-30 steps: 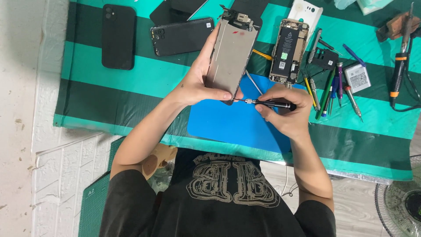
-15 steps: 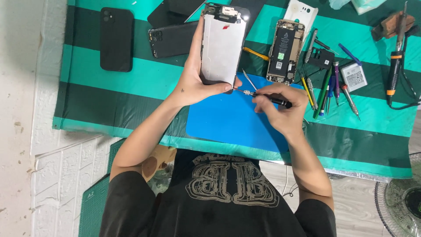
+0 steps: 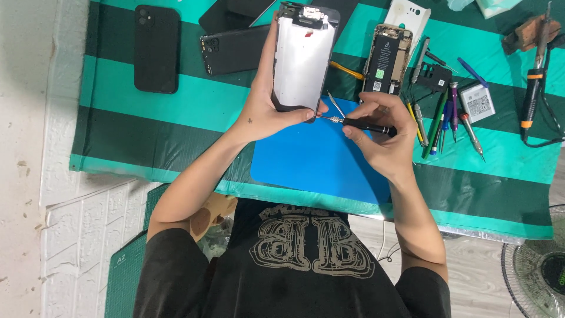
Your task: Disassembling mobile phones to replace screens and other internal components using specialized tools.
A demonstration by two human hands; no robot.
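My left hand (image 3: 268,109) grips a phone screen assembly (image 3: 301,56) by its lower end, its silver metal backplate facing up and tilted over the blue work mat (image 3: 312,162). My right hand (image 3: 382,135) holds a small black-handled screwdriver (image 3: 359,122) sideways, its tip meeting the bottom edge of the screen assembly beside my left thumb. Thin metal tweezers (image 3: 336,106) lie on the mat just behind the screwdriver.
An opened phone body with its battery showing (image 3: 385,59) lies right of the screen. Two black phones (image 3: 156,47) (image 3: 235,50) lie to the left on the green striped cloth (image 3: 147,100). Several screwdrivers and pens (image 3: 441,115), a small battery (image 3: 478,101) and a corded iron (image 3: 531,88) sit right.
The screen assembly has been turned more upright and lifted slightly away from me. The screwdriver tip has moved in to the assembly's bottom edge.
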